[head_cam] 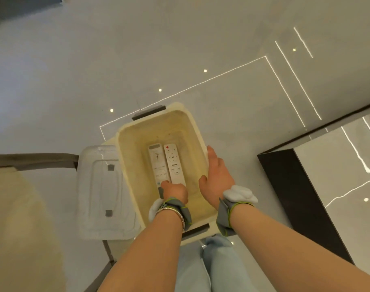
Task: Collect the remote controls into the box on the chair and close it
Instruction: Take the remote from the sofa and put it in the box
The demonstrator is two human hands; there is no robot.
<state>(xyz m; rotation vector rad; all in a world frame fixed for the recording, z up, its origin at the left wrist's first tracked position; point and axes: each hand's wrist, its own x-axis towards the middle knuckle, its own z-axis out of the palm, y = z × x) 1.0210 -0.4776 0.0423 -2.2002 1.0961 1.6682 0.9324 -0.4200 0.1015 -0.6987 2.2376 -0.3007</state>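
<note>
A cream plastic box [135, 131] stands open below me on a chair. Two white remote controls lie side by side on its bottom: the left remote [157, 163] and the right remote [174, 163], which has a red button at its far end. My left hand [175, 191] is inside the box, fingers curled over the near ends of the remotes, and a dark object shows under it. My right hand [216, 175] rests on the box's right rim, fingers spread along the wall. The clear lid [102, 190] lies flat just left of the box.
A glossy grey floor surrounds the chair. A dark-edged glossy table [327, 175] stands at the right. A cream cushion [17, 218] and a grey frame [32, 160] are at the left. My light-blue trouser legs [211, 266] are at the bottom.
</note>
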